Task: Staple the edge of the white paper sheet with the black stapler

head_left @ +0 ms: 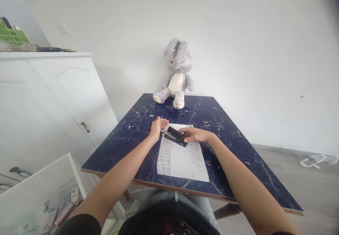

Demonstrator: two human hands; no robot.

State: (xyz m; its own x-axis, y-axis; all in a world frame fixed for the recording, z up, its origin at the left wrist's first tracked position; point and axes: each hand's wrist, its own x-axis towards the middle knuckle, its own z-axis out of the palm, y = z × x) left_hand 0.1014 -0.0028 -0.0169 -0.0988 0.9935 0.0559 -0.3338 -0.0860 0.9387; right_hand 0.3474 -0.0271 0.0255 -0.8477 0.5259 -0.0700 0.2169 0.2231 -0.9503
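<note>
A black stapler [174, 137] lies slanted over a printed sheet of paper [182, 160], its top arm raised from the base at the left end. My right hand [194, 135] grips the stapler's right end between thumb and fingers. Beside the stapler's left end is my left hand [158, 127], fingers stretched out and palm turned toward it. Whether the left hand touches the stapler, I cannot tell. A small greyish strip [151, 115], perhaps staples, rests on the table just beyond the left hand.
The dark blue marbled table [222, 122] carries a grey plush rabbit [176, 76] at its far edge, against the wall. To the left stand a white cabinet [66, 86] and a white perforated bin [37, 185]. A clear plastic wrapper [315, 160] lies on the floor at right.
</note>
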